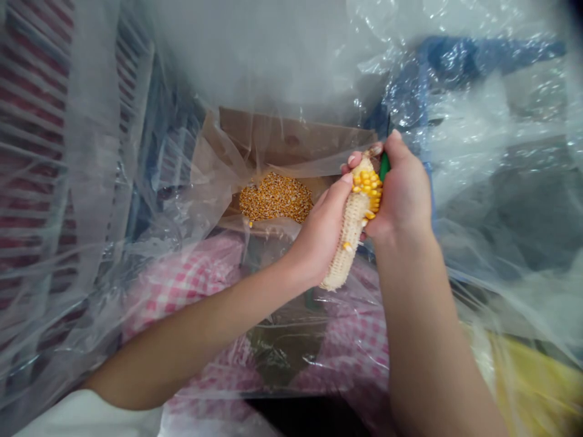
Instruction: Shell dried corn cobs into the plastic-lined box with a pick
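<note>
My left hand (325, 227) is closed around a corn cob (347, 240), which tilts with its lower end toward me. Most of the cob is stripped pale, with yellow kernels left in a patch near its top and one stray kernel lower down. Against the kernel side, my right hand (403, 188) is closed on a green-handled tool (385, 165); its working end is mostly hidden, so I cannot tell its kind. Beyond and left of the hands, a heap of loose corn kernels (276, 197) lies in a plastic-lined cardboard box (291, 136).
Clear plastic sheeting (282, 54) drapes around the work area. A slatted crate (40, 121) stands at left, a blue crate (426, 103) at right. Pink checked cloth (195, 273) shows beneath the plastic, and something yellow (532, 382) lies at lower right.
</note>
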A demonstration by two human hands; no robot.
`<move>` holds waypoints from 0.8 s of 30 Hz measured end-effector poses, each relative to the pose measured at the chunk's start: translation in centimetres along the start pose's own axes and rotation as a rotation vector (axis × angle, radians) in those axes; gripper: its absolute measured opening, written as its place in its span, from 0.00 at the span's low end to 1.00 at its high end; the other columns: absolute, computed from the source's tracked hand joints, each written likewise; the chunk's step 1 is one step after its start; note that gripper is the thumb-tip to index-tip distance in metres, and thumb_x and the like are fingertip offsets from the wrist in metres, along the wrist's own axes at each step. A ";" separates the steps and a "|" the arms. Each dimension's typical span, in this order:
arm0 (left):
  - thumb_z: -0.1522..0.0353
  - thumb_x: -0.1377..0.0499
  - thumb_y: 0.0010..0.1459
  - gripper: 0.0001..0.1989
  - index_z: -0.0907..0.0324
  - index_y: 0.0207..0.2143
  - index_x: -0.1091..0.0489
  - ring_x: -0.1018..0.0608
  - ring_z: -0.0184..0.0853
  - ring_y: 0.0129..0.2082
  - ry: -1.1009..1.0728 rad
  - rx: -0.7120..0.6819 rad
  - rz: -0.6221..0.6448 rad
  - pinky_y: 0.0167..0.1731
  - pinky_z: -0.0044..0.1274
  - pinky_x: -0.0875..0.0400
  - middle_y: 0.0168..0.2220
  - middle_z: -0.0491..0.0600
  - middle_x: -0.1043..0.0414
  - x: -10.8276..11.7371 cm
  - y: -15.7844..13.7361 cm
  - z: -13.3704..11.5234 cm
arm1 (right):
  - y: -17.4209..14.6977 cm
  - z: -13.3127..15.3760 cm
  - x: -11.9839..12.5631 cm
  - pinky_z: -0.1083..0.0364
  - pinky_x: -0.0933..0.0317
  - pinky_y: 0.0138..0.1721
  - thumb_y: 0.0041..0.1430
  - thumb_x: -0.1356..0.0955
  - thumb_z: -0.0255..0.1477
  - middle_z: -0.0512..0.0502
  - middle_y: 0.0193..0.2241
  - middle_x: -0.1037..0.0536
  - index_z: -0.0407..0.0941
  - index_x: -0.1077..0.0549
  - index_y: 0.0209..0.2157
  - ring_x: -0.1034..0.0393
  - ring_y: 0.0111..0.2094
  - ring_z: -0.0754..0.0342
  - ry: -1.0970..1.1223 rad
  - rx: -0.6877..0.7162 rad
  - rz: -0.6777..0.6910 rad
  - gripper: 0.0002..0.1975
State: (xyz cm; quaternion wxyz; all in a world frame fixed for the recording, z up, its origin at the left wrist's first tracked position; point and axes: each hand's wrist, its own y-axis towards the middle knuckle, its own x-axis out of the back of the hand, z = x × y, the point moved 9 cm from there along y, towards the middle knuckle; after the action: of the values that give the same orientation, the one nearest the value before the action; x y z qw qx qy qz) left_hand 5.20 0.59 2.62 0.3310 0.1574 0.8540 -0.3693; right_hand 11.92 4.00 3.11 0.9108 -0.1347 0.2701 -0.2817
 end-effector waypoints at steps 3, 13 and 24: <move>0.63 0.52 0.57 0.12 0.56 0.38 0.34 0.26 0.36 0.39 -0.001 0.008 -0.021 0.34 0.23 0.31 0.32 0.44 0.29 0.1 -0.2 0.0 | 0.0 0.1 0.1 0.58 0.39 0.23 0.51 0.39 0.47 0.57 0.15 0.32 0.48 0.42 0.19 0.35 0.19 0.59 -0.007 -0.002 -0.003 0.19; 0.58 0.48 0.54 0.15 0.54 0.42 0.33 0.27 0.38 0.42 0.000 0.035 0.059 0.35 0.24 0.32 0.34 0.45 0.28 -0.5 0.0 -0.2 | -0.5 -0.3 -0.3 0.59 0.39 0.25 0.57 0.42 0.41 0.57 0.14 0.34 0.46 0.43 0.18 0.37 0.18 0.62 0.046 -0.059 -0.044 0.18; 0.63 0.50 0.58 0.14 0.54 0.45 0.35 0.29 0.35 0.45 -0.022 0.012 0.043 0.43 0.26 0.34 0.38 0.46 0.29 -0.6 -0.6 0.1 | -0.5 0.1 -0.2 0.60 0.42 0.22 0.59 0.44 0.38 0.56 0.14 0.33 0.46 0.44 0.19 0.36 0.18 0.61 0.026 -0.075 -0.031 0.17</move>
State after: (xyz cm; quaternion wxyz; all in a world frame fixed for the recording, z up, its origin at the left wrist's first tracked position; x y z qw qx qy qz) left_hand 5.36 0.14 3.27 0.3474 0.1738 0.8443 -0.3690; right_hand 11.63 3.74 3.46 0.8970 -0.1693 0.2903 -0.2872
